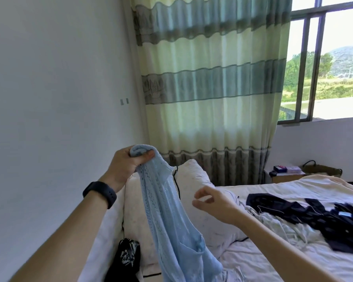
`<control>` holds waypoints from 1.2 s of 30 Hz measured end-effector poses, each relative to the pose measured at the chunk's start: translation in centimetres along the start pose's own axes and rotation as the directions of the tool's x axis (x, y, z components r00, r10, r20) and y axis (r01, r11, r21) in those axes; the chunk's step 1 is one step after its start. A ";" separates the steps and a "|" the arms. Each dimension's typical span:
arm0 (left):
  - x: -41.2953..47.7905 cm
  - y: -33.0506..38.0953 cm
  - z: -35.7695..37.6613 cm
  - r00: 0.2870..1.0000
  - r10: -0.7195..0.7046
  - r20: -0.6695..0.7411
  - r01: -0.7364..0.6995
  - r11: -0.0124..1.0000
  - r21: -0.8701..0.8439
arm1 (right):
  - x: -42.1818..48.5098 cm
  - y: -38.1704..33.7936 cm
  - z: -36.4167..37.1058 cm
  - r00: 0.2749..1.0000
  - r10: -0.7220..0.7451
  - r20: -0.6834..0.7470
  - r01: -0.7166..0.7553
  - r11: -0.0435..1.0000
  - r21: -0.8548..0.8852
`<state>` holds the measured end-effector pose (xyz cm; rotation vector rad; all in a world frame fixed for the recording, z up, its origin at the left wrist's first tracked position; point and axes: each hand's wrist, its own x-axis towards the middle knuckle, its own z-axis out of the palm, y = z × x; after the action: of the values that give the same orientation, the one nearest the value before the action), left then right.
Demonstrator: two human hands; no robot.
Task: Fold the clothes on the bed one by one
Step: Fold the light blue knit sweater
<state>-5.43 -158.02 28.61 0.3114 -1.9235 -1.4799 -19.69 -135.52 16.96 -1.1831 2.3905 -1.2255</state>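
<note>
I am viewing a bedroom with a white-sheeted bed [273,265] standing against a plain white wall [49,78].

Nearest the camera, a black patterned garment [128,255] is lying at the bed's left edge, just beside the lower part of a light blue knit garment [167,210]. The blue knit is hanging in a long bunched drape, with its lower end reaching down to the sheet.

The left hand [126,163] is gripping the top of the blue knit, with fingers and thumb curled round a wad of the fabric and raised above the pillows. A black wristband [99,193] is sitting on that wrist.

The right hand [212,204] is hovering to the right of the knit and apart from it. Its fingers are loosely curled, the thumb and forefinger are close together, and I am seeing nothing held in it.

Behind the hands, a white pillow [194,180] is propped at the head of the bed. Further right, a dark navy garment [314,216] is lying spread and crumpled on the sheet, partly overlapping a pale greenish garment [283,226].

Beyond the bed, a small bedside table [287,174] is carrying a few boxes, with a dark basket [322,168] beside it. A striped green curtain [208,88] is hanging at the back, and a window [324,68] is showing trees and a hill.
</note>
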 end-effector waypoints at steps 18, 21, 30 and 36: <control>-3.3 -4.4 -8.6 0.969 -0.246 -0.039 0.215 0.748 0.628 | 8.9 -4.6 2.3 0.955 -0.238 -0.175 0.181 0.940 -0.288; -3.4 -5.2 -6.1 0.958 -0.286 0.009 0.222 0.763 0.608 | 9.4 -6.0 2.5 0.953 -0.277 -0.122 0.233 0.928 -0.289; -2.7 -6.7 -4.1 0.995 -0.032 0.095 -0.053 0.637 0.769 | 8.4 -2.5 1.3 0.865 -0.490 -0.107 0.360 0.755 -0.548; -0.4 -5.7 -5.2 0.997 -0.005 -0.079 0.055 0.758 0.650 | 6.3 5.7 0.7 0.884 -0.465 0.056 0.368 0.616 -0.696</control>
<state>-2.97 -163.61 23.82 0.6993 -2.3307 -0.7369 -26.70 -138.66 13.20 -2.0302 2.8859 -0.4415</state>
